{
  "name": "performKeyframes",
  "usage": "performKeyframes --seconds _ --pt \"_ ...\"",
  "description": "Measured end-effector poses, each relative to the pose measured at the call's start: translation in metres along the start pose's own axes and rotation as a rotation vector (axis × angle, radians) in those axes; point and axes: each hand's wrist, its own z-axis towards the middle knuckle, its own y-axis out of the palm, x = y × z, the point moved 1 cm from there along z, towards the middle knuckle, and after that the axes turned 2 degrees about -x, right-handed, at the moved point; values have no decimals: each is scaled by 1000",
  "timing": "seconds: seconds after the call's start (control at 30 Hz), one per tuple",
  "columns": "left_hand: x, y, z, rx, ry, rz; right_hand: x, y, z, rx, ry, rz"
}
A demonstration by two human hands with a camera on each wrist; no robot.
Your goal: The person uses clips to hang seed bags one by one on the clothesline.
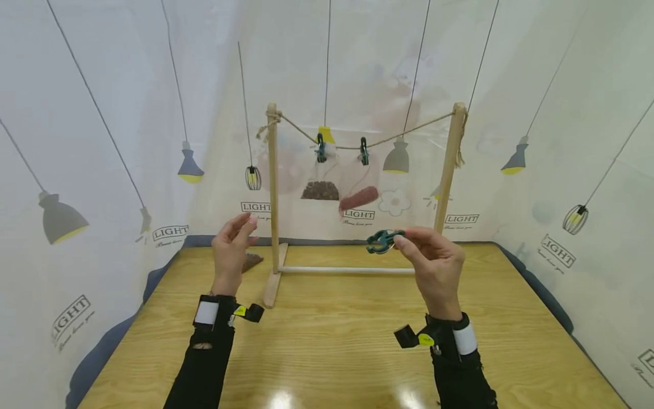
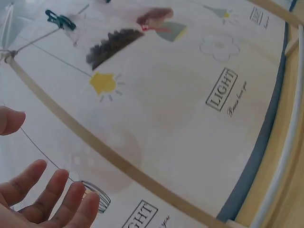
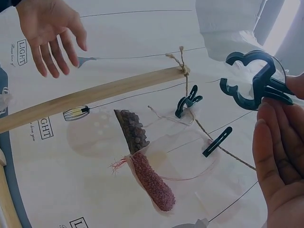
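My right hand [image 1: 431, 255] pinches a dark teal clothespin [image 1: 382, 241] by its tail, held in the air in front of a wooden rack [image 1: 273, 199]; the clothespin [image 3: 254, 78] shows its jaws spread. A twine line [image 1: 409, 129] sags between the rack's two posts. Two teal clothespins [image 1: 321, 149] [image 1: 364, 151] on it hold clear bags, one with dark brown bits [image 1: 320, 190], one with reddish bits [image 1: 359, 198]. My left hand [image 1: 232, 247] is raised left of the left post, fingers relaxed and empty [image 2: 47, 199].
A small bag of brown bits [image 1: 252, 262] lies on the wooden table [image 1: 347, 341] behind my left hand. The rack's white crossbar [image 1: 347, 270] runs low between its feet. White printed curtains [image 1: 102, 142] close in the table on three sides.
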Motion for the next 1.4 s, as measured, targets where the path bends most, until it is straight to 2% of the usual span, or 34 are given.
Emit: performKeyframes --seconds 0.17,0.4,0.53,0.93,1.13,1.2,1.3,1.4 --pt "-20 -16 20 44 -50 124 -1 -1 1 0 -7 -10" --pt "-57 -36 51 112 -181 250 0 -3 1 -8 -18 4" --pt "-72 -44 62 131 -245 288 0 -3 1 -9 -23 -3" --pt "-114 -53 70 149 -365 331 -1 -4 2 -36 -34 -5" --pt "-138 -62 78 147 -504 269 -1 -4 -1 -37 -14 -64" --pt "-145 -63 80 157 -532 261 -1 -6 -2 -34 -6 -90" --pt "-151 -64 82 160 -541 299 -3 -6 -1 -37 -7 -104" --pt "-148 -63 86 157 -519 351 -3 -5 2 -44 -17 -112"
